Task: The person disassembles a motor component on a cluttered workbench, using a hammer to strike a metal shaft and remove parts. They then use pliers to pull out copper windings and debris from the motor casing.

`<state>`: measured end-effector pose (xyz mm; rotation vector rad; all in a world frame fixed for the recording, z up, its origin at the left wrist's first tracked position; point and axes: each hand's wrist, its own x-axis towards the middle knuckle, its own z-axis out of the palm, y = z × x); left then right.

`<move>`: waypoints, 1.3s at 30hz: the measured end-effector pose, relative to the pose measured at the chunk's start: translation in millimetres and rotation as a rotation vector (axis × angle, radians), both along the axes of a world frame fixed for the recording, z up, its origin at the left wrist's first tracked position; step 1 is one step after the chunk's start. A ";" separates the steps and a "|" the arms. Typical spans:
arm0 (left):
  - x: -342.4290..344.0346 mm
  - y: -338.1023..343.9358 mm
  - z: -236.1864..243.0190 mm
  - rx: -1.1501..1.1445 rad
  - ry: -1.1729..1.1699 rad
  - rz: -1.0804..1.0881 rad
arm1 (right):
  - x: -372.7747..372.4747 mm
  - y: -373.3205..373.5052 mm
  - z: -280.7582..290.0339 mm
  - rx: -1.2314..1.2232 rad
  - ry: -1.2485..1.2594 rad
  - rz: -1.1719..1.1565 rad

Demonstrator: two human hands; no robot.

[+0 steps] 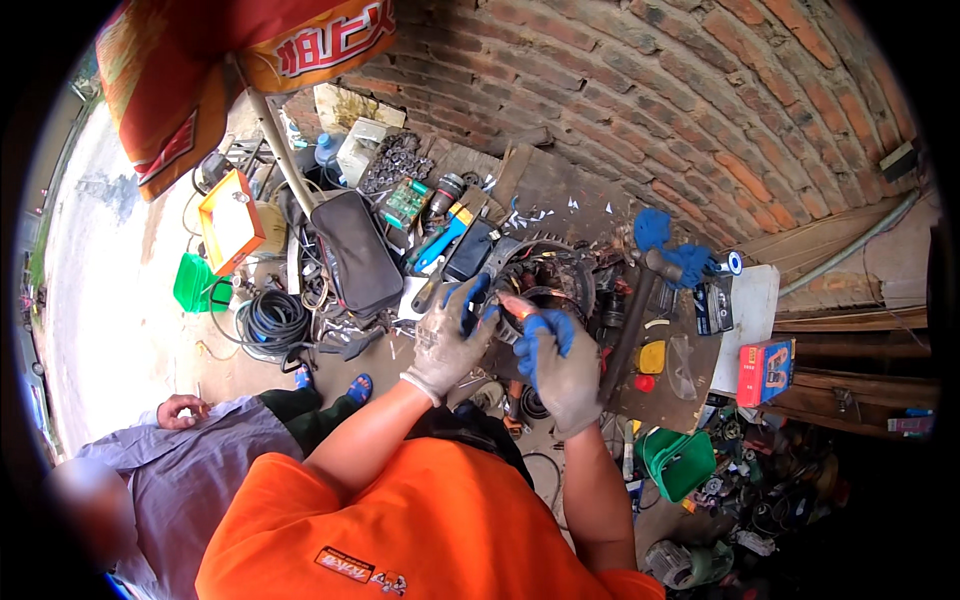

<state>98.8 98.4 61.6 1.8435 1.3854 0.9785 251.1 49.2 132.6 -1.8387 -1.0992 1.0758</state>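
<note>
Fine handling seems done near the greasy machine part (548,268) by curled left hand (450,343) and right hand (566,368), hold untellable; steadiness is next required.

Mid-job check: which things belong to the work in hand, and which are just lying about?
In the work, as far as I can judge:
- toothed part, beneath both gloved hands
- left hand
- right hand

Apparently just lying about:
- black bag
- black coil
- red box
- lower-right green bin
</note>
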 end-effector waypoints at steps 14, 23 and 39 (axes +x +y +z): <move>-33.5 14.5 43.2 -0.586 -0.241 -0.208 | -24.0 -13.0 -26.8 0.153 -0.061 0.025; -9.1 19.6 48.8 -0.456 0.097 -0.184 | 24.4 15.0 17.5 0.190 -0.709 0.472; 6.3 17.4 59.8 -0.259 0.364 -0.159 | 26.6 62.4 -19.3 0.304 -0.884 0.512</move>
